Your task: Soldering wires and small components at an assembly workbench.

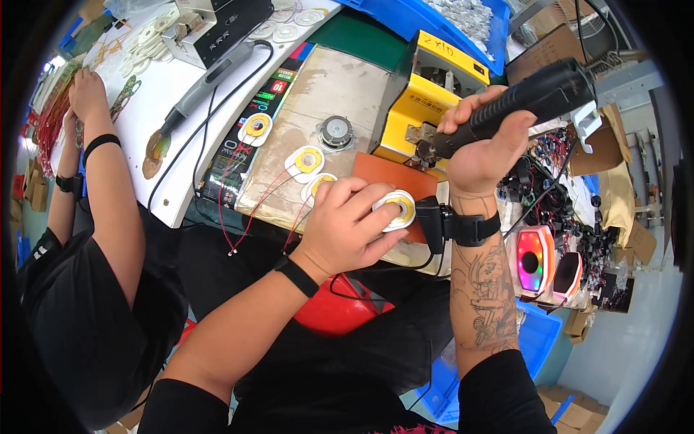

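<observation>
My left hand [350, 224] closes its fingers round a white oval disc with a yellow ring [406, 204], held above an orange-brown pad [376, 172]. Gripped in my right hand [486, 155] is a black electric screwdriver [531, 101], tilted so that its nose meets the front of a yellow screw feeder [394, 123]. Two similar white-and-yellow discs, an upper one [307, 160] and a lower one [318, 185] partly behind my left hand, lie on the worn board [289, 130]. Red wires trail from these discs. A small round speaker [336, 132] sits farther back.
Another disc [256, 125] rests on a black printed box [242, 148]. On the white table [137, 145] lies a grey-handled tool [206, 83] with a black cord. A co-worker's hands [88, 94] hold thin wires. A blue bin [405, 18] and a lit speaker [533, 260] flank the area.
</observation>
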`<act>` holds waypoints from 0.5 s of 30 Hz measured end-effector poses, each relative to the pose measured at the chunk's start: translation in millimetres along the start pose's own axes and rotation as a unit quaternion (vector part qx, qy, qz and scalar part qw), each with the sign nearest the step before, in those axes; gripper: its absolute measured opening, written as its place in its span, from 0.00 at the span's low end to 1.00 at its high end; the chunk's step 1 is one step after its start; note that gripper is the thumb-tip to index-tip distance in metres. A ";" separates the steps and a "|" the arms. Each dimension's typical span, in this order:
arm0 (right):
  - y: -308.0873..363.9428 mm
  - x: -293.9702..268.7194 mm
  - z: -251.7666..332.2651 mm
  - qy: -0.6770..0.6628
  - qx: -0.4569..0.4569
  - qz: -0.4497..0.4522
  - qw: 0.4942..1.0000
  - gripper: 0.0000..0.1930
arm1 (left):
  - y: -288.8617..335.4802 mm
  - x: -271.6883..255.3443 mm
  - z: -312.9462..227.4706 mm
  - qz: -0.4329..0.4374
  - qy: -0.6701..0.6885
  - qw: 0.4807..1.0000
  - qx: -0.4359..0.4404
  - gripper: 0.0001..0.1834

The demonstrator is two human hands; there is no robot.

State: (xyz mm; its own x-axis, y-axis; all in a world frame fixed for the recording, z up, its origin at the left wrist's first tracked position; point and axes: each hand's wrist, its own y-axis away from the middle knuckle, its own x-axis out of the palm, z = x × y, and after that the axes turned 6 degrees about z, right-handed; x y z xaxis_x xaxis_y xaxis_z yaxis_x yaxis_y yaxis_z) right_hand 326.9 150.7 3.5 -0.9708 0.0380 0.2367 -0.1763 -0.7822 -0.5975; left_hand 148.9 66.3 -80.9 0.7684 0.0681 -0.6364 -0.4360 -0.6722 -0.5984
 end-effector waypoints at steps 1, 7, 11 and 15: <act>1.0 0.0 3.0 0.007 0.016 0.021 1.000 0.31 | 0.7 0.8 -0.3 -0.002 -0.001 1.000 -0.002 0.21; 32.3 -3.7 15.3 -0.082 0.098 -0.014 0.992 0.37 | 1.6 0.9 -0.1 -0.005 -0.005 1.000 -0.005 0.20; 38.8 -0.8 39.4 -0.048 0.040 0.010 0.998 0.44 | -0.7 -1.0 -1.9 0.000 -0.010 1.000 -0.001 0.21; 21.6 4.1 26.8 -0.004 -0.009 -0.021 1.000 0.41 | 1.7 0.8 -0.2 -0.007 -0.012 1.000 -0.004 0.21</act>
State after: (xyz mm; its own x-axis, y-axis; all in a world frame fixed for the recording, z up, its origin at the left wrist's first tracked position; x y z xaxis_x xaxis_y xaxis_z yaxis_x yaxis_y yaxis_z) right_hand 323.4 117.3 12.0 -0.9612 0.0648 0.2682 -0.2196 -0.7682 -0.6014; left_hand 148.8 65.1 -82.4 0.7630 0.0960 -0.6392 -0.4205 -0.6774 -0.6036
